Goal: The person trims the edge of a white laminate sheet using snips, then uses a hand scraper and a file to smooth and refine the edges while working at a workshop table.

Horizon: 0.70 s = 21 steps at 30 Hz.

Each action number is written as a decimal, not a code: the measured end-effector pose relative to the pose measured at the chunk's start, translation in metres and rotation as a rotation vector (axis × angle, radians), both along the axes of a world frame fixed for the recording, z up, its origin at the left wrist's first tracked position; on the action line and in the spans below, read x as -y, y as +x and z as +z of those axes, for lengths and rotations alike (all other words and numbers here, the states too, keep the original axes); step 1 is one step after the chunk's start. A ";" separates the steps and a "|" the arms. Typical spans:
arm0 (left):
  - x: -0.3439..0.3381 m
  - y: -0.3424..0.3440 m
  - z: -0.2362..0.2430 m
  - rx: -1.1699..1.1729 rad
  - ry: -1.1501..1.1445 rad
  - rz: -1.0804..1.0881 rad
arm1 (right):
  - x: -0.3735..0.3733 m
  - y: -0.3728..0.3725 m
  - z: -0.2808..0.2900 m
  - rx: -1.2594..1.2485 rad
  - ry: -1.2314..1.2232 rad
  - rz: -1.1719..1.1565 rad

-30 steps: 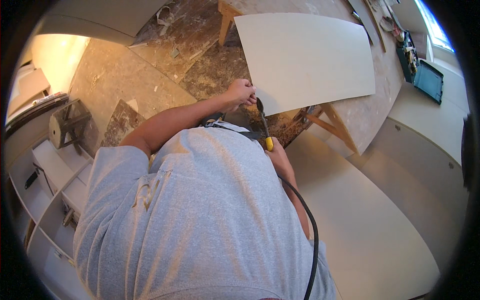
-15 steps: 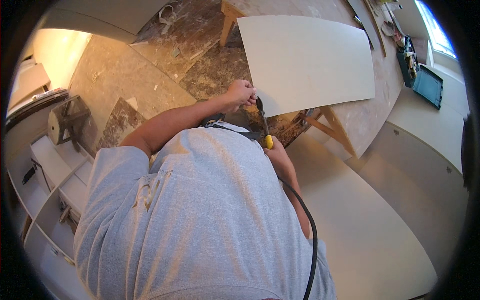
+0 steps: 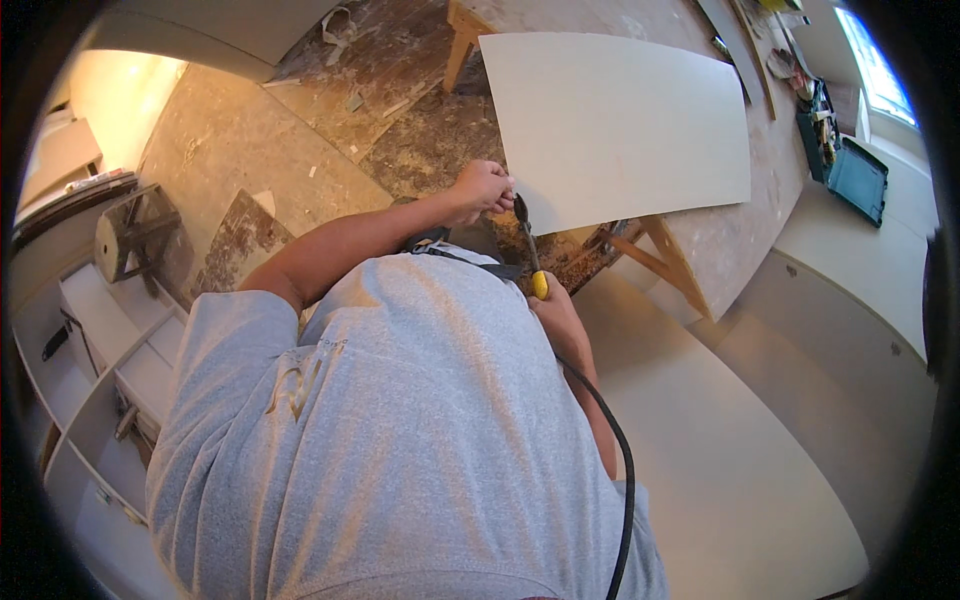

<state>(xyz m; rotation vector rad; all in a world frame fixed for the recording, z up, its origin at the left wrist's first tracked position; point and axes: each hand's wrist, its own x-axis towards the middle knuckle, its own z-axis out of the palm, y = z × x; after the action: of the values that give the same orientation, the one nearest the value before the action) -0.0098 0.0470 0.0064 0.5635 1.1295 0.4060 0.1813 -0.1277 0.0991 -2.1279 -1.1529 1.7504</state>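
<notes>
My right hand (image 3: 554, 308) is closed around the yellow handle of a hand tool (image 3: 539, 285), whose dark metal shaft points up toward a blackened tip near the left edge of a large white board (image 3: 615, 130). A black cord (image 3: 608, 415) runs down past my right forearm. My left hand (image 3: 482, 186) is pinched beside that tip, at the board's edge; what its fingers hold, if anything, is too small to make out. The board lies on a plywood worktop (image 3: 767, 178) with wooden trestle legs (image 3: 667, 262).
White panels (image 3: 720, 480) stand at the right, below a green open toolbox (image 3: 856, 175). On the left are a wooden stool (image 3: 118, 240), white shelving units (image 3: 110, 380) and scrap-strewn floor (image 3: 260, 130). A grey panel (image 3: 200, 40) is at the top left.
The view has shifted slightly, with the board and toolbox appearing a little lower in the picture. Both hands keep nearly the same position and grip.
</notes>
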 end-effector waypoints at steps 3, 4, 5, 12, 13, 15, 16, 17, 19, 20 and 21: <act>-0.001 -0.001 -0.001 0.022 -0.020 0.013 | -0.003 0.004 0.002 -0.155 -0.062 -0.092; -0.001 -0.001 -0.001 0.026 -0.015 0.019 | -0.004 0.005 0.004 -0.261 -0.178 -0.173; 0.000 -0.001 -0.001 0.024 -0.014 0.022 | -0.006 0.005 0.006 -0.270 -0.141 -0.170; -0.002 -0.001 0.003 -0.005 -0.028 0.009 | -0.017 -0.008 0.022 -0.224 -0.149 -0.133; -0.002 -0.001 0.003 -0.002 -0.025 0.015 | -0.019 -0.010 0.024 -0.136 -0.137 -0.074; -0.002 -0.002 0.004 -0.003 -0.024 0.008 | -0.021 -0.012 0.026 -0.137 -0.122 -0.064; -0.002 -0.002 0.004 -0.002 -0.026 0.013 | -0.022 -0.013 0.027 -0.111 -0.130 -0.050; -0.002 -0.002 0.003 -0.003 -0.022 0.013 | -0.023 -0.013 0.027 -0.110 -0.123 -0.055; -0.002 -0.003 0.003 -0.004 -0.017 0.015 | -0.023 -0.012 0.025 -0.262 -0.217 -0.231; -0.002 -0.003 0.002 0.006 -0.018 0.028 | -0.023 -0.012 0.022 -0.262 -0.207 -0.220; -0.001 -0.003 0.002 0.023 -0.025 0.028 | -0.022 -0.011 0.019 -0.267 -0.196 -0.226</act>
<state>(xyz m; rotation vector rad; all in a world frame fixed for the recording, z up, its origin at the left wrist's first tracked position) -0.0128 0.0485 0.0082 0.5209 1.1194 0.4210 0.1700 -0.1058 0.1176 -1.9522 -0.6714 2.0282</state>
